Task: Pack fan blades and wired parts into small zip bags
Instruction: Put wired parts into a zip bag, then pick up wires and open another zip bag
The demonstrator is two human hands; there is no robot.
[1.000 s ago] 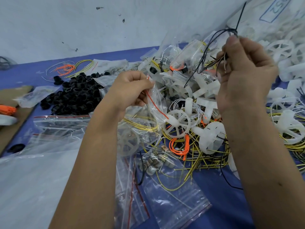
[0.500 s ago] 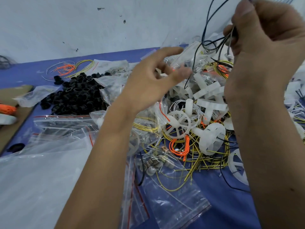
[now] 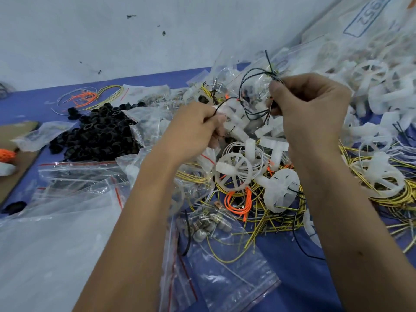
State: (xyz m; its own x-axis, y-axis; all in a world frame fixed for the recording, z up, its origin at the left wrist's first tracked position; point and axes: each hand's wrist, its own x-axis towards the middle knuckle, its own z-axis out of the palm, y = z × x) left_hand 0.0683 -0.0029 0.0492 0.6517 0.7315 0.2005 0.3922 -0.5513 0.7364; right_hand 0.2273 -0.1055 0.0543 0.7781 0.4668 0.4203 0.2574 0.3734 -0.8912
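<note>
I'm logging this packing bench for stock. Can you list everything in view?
black wires: a bundle, black, held between both hands
fan blades: many, white, centre and right pile
yellow wires: many, yellow, under the blades
orange wire: one coil, orange, centre
black rings: a heap, black, left
zip bags: several, clear with red strips, front
table: one, blue
left hand: pinches a black wire
right hand: grips the bundle
</note>
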